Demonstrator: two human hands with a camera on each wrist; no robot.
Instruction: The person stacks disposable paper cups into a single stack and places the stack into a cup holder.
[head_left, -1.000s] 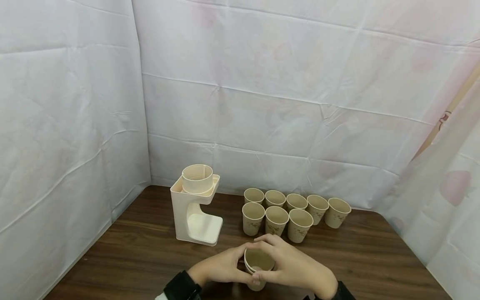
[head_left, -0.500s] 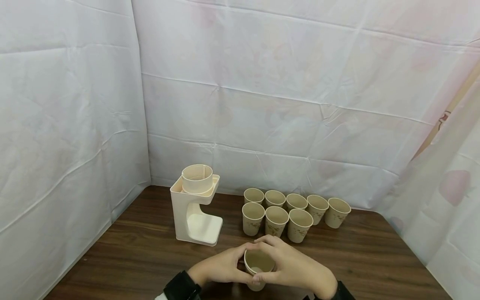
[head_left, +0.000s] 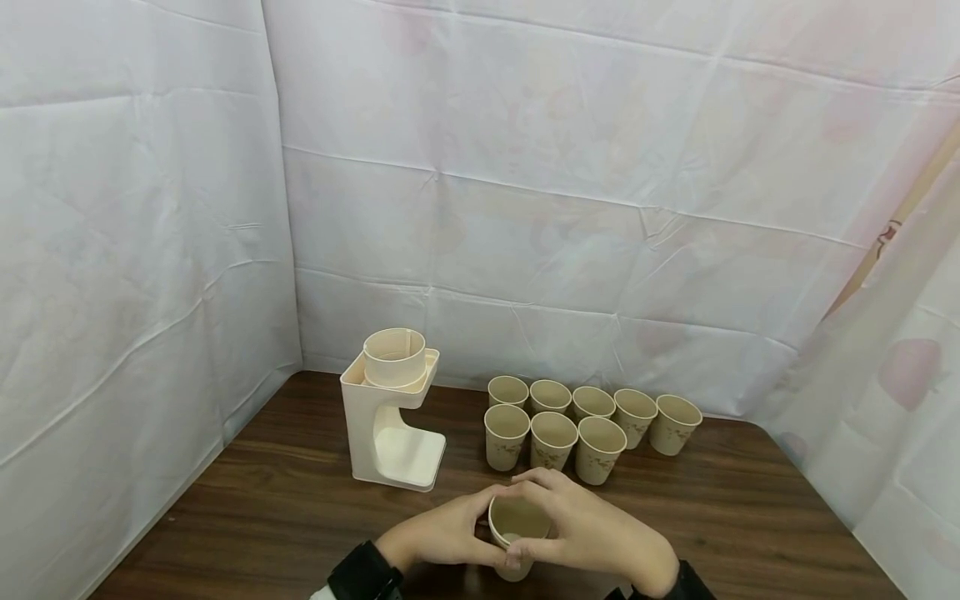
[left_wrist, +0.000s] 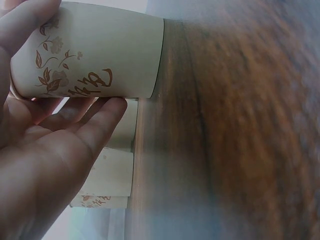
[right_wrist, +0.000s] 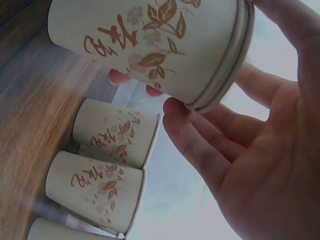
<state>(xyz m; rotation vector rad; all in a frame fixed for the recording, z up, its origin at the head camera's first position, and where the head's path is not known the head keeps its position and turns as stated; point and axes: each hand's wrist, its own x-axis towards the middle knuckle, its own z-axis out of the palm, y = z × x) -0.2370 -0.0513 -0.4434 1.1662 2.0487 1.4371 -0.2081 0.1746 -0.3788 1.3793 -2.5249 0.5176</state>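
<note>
Two nested beige paper cups (head_left: 519, 521) stand upright near the front of the dark wooden table (head_left: 262, 517). From the left, my left hand (head_left: 446, 532) curves its fingers and thumb around them. My right hand (head_left: 588, 529) holds the other side near the rim, and the two hands meet at the fingertips. A doubled rim on the nested cups (right_wrist: 200, 55) shows in the right wrist view, along with brown leaves and lettering. The left wrist view shows the base of the cups (left_wrist: 135, 55) close against the tabletop.
Several matching paper cups (head_left: 553, 433) stand upright in two rows behind my hands. To their left is a cream C-shaped stand (head_left: 367, 442) with a round open holder (head_left: 395, 358) on top. White cloth (head_left: 525, 208) hangs along the back and sides.
</note>
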